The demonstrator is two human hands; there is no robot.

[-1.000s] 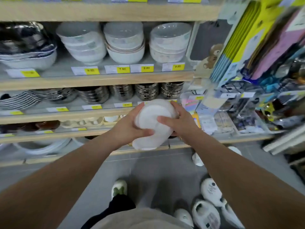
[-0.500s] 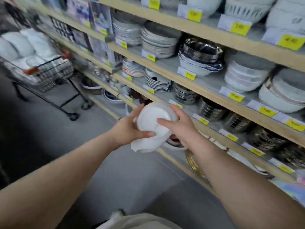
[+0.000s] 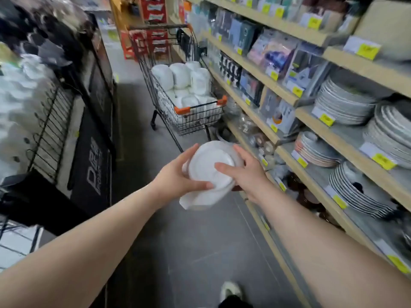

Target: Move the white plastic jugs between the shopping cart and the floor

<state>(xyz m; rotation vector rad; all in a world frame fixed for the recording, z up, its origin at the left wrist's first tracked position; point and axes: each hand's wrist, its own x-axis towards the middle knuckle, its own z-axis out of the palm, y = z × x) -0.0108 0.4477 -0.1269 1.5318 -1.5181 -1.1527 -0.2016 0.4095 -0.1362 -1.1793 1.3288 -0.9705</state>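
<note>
Now, setting: a shop aisle seen from the person's own eye level, looking forward and down along both bare forearms.
Held jug: one white plastic jug (image 3: 211, 172) is up in the air at the middle of the view, its round flat end turned toward the camera (the handle cannot be made out).
Left hand (image 3: 178, 176): grasping the jug's left side, thumb laid across the lower edge of the round end, fingers curled behind.
Right hand (image 3: 246, 174): grasping the jug's right side, thumb pressed on the round end, fingers wrapped round the back.
Jug's place: above the floor (image 3: 189, 252), nearer the camera than the shopping cart and not touching it.
Shopping cart (image 3: 200, 116): black wire with orange corner caps, standing farther down the aisle just beside the right-hand shelves.
Cart load: more white jugs (image 3: 181, 78) heaped inside, the top ones rising above the rim.
Floor: dark grey tile; the toe of a pale shoe (image 3: 230, 290) shows at the bottom edge.
Shelves (image 3: 289, 101): wooden-edged, running along the right, carrying stacks of plates (image 3: 342, 107) and packaged goods, with yellow price tags (image 3: 327, 118) on the front edges.
Left side: a dark display rack (image 3: 89, 152) with pale lettering, blurred.
</note>
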